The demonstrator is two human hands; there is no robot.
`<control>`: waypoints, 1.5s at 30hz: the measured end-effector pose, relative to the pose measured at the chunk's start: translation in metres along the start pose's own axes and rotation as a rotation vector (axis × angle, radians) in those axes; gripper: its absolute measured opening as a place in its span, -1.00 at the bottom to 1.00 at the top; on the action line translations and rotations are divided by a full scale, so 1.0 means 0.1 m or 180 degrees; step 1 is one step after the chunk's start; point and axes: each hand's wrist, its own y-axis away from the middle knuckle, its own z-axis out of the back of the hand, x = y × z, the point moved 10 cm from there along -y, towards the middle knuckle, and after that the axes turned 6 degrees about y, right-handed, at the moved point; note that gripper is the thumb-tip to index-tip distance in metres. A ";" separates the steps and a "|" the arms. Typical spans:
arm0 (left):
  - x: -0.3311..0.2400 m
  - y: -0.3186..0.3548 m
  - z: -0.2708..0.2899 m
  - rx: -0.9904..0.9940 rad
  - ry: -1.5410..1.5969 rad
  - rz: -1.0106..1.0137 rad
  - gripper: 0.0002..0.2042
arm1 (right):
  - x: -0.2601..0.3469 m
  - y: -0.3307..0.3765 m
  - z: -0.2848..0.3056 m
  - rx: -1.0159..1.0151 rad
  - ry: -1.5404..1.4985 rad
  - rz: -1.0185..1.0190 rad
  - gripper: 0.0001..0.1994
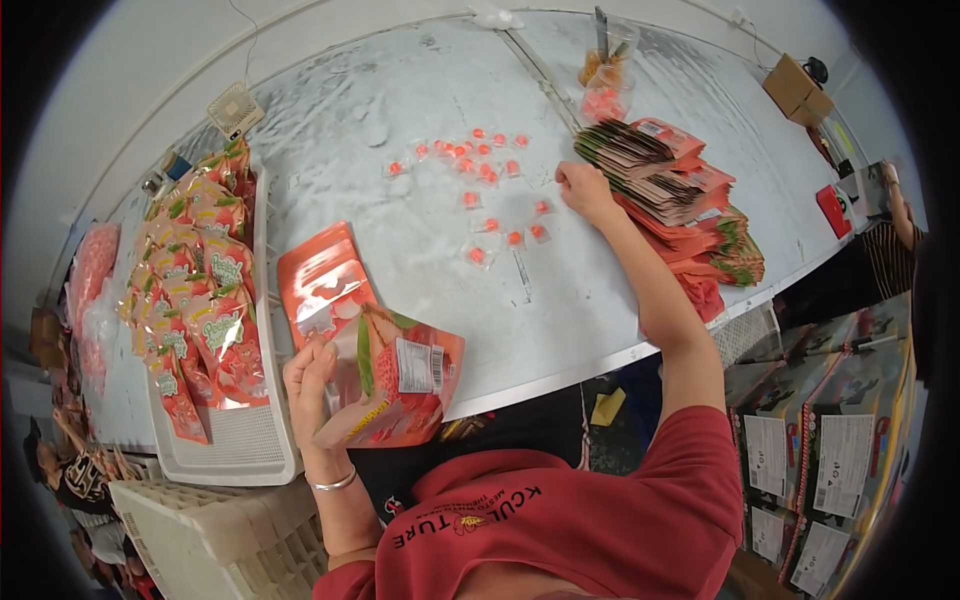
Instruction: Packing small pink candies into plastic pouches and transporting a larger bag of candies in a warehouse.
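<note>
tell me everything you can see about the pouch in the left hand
The pouch is a glossy orange-red plastic stand-up bag printed with fruit pictures and a white label panel with a barcode. It looks flat and unfilled, held tilted at the near edge of the grey table. The left hand grips its left side, fingers on its face. A similar pouch lies just beyond it.
</note>
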 end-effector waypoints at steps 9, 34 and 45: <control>-0.04 0.18 -0.15 0.0367 0.0404 0.0096 -0.81 | 0.97 0.50 -0.15 -0.0432 -0.0752 -0.0038 -0.58; -0.88 0.90 0.36 -0.0703 -0.2341 -0.3061 -0.70 | 0.83 0.97 0.89 -0.0639 -0.2114 0.0301 -0.59; -0.79 0.23 0.02 0.0115 -0.1069 -0.1851 -0.84 | 1.57 1.11 -0.21 -0.0843 -0.0799 0.0850 -0.73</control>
